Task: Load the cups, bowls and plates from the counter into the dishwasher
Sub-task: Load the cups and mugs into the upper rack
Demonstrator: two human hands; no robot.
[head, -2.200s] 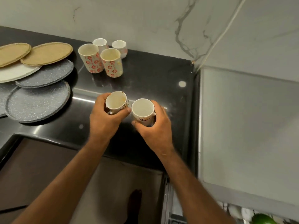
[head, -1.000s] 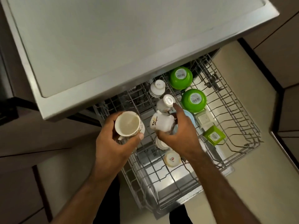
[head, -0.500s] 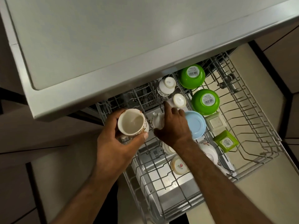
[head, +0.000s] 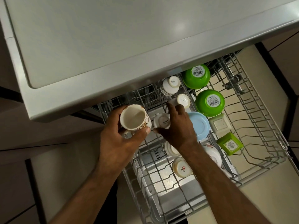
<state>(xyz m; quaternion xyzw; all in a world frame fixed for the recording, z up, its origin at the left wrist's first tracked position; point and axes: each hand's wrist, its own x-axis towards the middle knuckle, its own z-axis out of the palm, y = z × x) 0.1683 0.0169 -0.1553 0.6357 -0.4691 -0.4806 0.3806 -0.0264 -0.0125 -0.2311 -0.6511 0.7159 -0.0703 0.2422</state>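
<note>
While left hand (head: 119, 143) grips a floral cup (head: 134, 118), right hand (head: 178, 126) curled round an upturned cup (head: 161, 122).

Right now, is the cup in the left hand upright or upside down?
Upright: the floral cup in the left hand shows its open mouth and empty inside facing up.

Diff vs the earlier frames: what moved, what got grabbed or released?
Both hands carried their cups over to the dishwasher rack. The right hand turned its white cup over and lowered it base-up into the rack, fingers still round it. The left hand still holds the floral cup mouth-up. The green bowls sit as before.
</note>
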